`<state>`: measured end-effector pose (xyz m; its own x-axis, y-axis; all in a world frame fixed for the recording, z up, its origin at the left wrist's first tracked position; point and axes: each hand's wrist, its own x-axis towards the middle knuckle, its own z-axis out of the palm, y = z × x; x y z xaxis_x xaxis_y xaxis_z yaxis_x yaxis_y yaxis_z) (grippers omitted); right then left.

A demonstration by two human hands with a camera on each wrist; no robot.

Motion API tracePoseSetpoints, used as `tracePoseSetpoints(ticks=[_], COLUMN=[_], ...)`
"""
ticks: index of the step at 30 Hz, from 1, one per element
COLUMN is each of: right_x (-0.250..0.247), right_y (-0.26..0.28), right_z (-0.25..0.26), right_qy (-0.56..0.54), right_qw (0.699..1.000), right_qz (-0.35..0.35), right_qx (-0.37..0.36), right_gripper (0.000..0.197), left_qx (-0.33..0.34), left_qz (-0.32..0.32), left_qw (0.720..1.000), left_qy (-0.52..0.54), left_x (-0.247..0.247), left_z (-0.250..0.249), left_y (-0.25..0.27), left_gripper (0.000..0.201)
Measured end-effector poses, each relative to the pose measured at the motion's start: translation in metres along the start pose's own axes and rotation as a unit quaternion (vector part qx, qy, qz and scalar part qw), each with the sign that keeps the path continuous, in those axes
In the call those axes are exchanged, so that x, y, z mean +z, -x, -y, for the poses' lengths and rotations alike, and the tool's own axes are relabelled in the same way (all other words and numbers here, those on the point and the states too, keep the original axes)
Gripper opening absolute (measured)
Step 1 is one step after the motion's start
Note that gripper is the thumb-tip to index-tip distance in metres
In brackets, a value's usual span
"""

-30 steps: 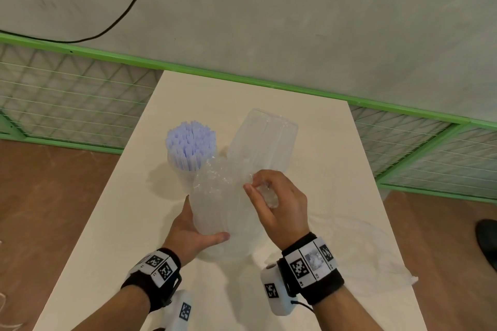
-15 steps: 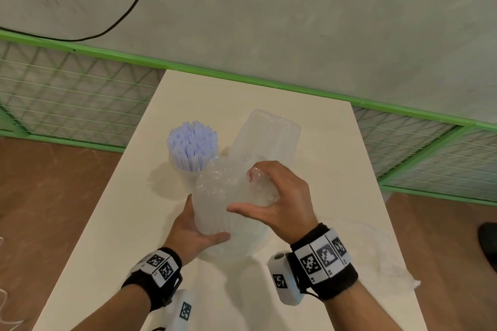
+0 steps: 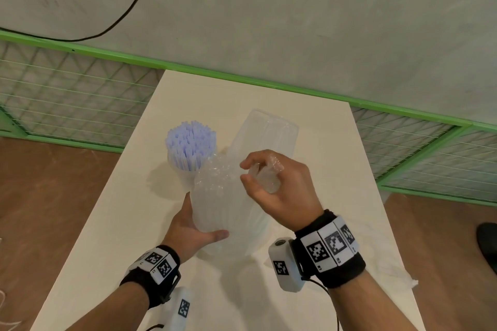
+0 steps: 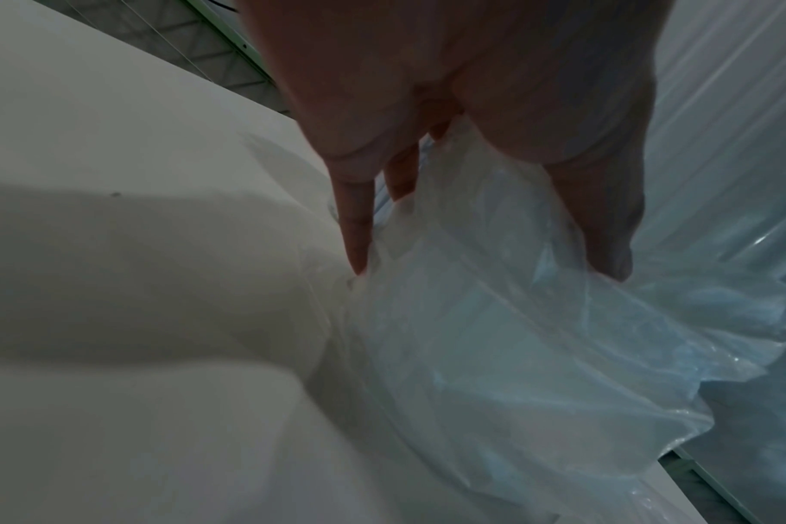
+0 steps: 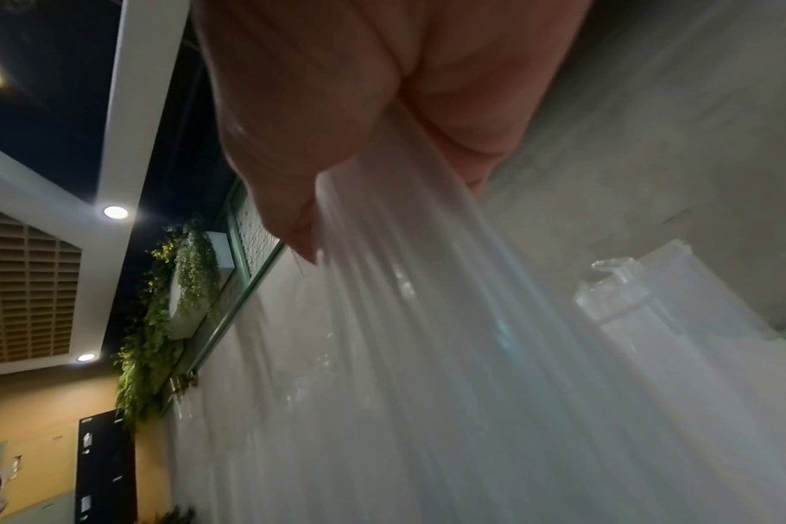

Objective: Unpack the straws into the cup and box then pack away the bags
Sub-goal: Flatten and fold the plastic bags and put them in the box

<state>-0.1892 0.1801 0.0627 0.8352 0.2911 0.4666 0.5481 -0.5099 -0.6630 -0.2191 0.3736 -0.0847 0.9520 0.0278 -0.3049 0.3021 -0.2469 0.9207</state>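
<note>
Left hand (image 3: 192, 231) curled round lower part of clear plastic bag of translucent straws (image 3: 223, 204), upright at centre of cream surface (image 3: 113, 223). Right hand (image 3: 279, 185) pinches gathered bag top. Clear cup of purple straws (image 3: 190, 144) far left; clear box (image 3: 265, 131) behind.

Straws (image 3: 190, 145) in cup (box (image 3: 265, 135) right)

Head view: bright, even, edges bowed. Wrist views: dim, soft-focused; round recessed ceiling lights (image 5: 115, 211) glaring.
</note>
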Motion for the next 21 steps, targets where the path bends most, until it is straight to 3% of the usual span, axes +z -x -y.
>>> tracePoseSetpoints(ticks=[4, 11, 15, 21], right_x=[-0.018, -0.042, -0.056, -0.095], right_y=[-0.013, -0.036, -0.046, -0.057], right_z=[0.007, 0.007, 0.010, 0.016], right_qy=[-0.009, -0.050, -0.080, -0.094], right_qw=[1.000, 0.994, 0.988, 0.973], right_qz=[-0.019, -0.101, -0.134, -0.211], right_qx=[0.003, 0.003, 0.007, 0.023], right_gripper=[0.021, 0.012, 0.024, 0.018], left_qx=[-0.001, -0.002, -0.004, -0.005], left_qz=[-0.006, 0.003, 0.008, 0.010], left_qw=[1.000, 1.000, 1.000, 1.000], left_qy=[-0.003, -0.002, 0.001, -0.001], left_x=[-0.001, -0.002, -0.002, -0.003], left_z=[0.001, 0.004, 0.003, 0.002], left_y=[-0.001, -0.002, -0.001, 0.000], left_gripper=[0.094, 0.098, 0.096, 0.096])
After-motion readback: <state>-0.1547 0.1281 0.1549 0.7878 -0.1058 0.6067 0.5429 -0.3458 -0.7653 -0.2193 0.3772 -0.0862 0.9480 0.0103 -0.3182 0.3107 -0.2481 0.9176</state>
